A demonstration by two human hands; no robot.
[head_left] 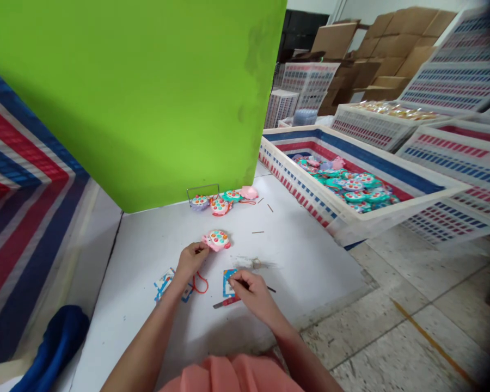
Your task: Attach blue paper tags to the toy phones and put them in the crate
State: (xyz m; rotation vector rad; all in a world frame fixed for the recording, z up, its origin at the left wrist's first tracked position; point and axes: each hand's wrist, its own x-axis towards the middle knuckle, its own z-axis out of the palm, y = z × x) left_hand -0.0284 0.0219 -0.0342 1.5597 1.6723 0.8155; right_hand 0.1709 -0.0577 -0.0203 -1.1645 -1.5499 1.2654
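Note:
My left hand (193,260) is closed on the near-left edge of a pink animal-shaped toy (218,240) with coloured dots on its pale back. Below that hand a red cord loop (202,283) lies on the table, beside several blue printed cards (163,283) partly hidden by my forearm. My right hand (251,289) has its fingers pinched at the edge of another blue-and-white card (228,284). A red-handled craft knife (225,302) lies just below this card, its blade pointing left. Past my right hand, the end of a thin dark stick (271,289) shows.
Several similar toys (220,205) and a wire stand (203,189) sit along the green partition (147,98). Thin sticks (258,232) and a bundle of fine wires (256,263) lie on the white table (139,239). A crate (302,198) of toys stands at right.

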